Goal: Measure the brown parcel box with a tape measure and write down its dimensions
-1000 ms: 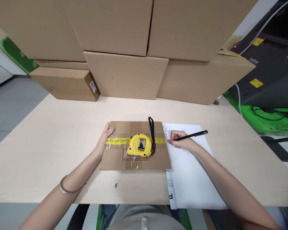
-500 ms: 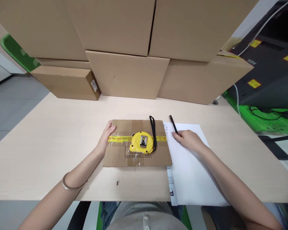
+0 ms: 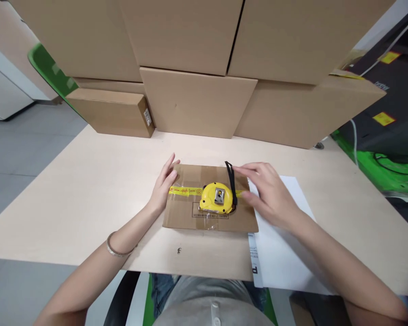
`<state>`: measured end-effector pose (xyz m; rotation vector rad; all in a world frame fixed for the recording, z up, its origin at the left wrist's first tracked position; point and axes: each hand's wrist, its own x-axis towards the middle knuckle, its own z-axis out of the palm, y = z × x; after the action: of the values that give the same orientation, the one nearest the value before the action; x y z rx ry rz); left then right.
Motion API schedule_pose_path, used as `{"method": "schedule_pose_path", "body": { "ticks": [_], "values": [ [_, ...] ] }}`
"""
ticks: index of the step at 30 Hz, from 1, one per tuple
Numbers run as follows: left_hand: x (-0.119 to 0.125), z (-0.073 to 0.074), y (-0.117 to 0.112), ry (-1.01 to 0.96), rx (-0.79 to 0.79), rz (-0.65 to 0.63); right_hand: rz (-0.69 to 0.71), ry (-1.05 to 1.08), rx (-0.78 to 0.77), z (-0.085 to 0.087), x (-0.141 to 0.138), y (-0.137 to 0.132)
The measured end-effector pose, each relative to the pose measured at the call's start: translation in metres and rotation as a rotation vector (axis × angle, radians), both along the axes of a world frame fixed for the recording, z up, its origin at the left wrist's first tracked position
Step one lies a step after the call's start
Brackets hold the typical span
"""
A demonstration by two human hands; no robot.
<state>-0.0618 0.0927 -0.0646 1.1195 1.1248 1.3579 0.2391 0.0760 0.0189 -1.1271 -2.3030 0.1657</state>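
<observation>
A small cardboard box (image 3: 183,218) with yellow printed tape lies on the table between my hands. On its top sits a yellow tape measure (image 3: 211,197), its black wrist strap (image 3: 231,181) stretching toward the far edge. My left hand (image 3: 163,184) rests against the box's left side, fingers stretched out and thumb at the edge. At the right side, my right hand (image 3: 268,192) is open, with thumb and fingers apart; its fingertips are close to the strap, and I cannot tell whether they touch. Beneath my right forearm lies a white sheet (image 3: 281,253), partly covered by the box.
Large cardboard boxes (image 3: 197,104) are stacked along the back of the table (image 3: 122,158). A smaller carton (image 3: 109,113) stands at the back left. To the right, a dark machine (image 3: 397,117) sits on a green surface, with cables around it.
My right hand has let go of the black pen and moved to the box's right edge; the pen is out of sight. My left fingers have straightened. The view has shifted left.
</observation>
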Motion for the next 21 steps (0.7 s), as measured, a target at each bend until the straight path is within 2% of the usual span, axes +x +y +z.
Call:
{"method": "schedule_pose_path", "body": {
  "ticks": [3,5,8,10,14,17,21],
  "values": [
    [-0.003,0.002,-0.002,0.123,0.139,-0.008,0.13,-0.1,-0.007,0.002,-0.029,-0.004],
    [-0.004,0.003,-0.003,0.15,0.172,-0.057,0.155,-0.113,-0.106,0.001,-0.039,-0.006],
    [-0.003,0.003,-0.005,0.108,0.181,-0.108,0.18,-0.026,-0.317,0.002,-0.044,-0.01],
    [-0.001,0.002,-0.005,0.076,0.168,-0.117,0.188,0.059,-0.374,0.005,-0.048,-0.01],
    [0.004,0.0,-0.001,-0.047,0.102,-0.148,0.237,0.133,-0.253,0.018,-0.07,0.0],
    [0.009,0.0,0.002,-0.201,-0.017,-0.128,0.268,0.0,-0.214,0.029,-0.096,0.011],
    [0.011,0.002,0.0,-0.23,-0.099,-0.118,0.296,-0.179,-0.226,0.033,-0.12,0.017]
  ]
}}
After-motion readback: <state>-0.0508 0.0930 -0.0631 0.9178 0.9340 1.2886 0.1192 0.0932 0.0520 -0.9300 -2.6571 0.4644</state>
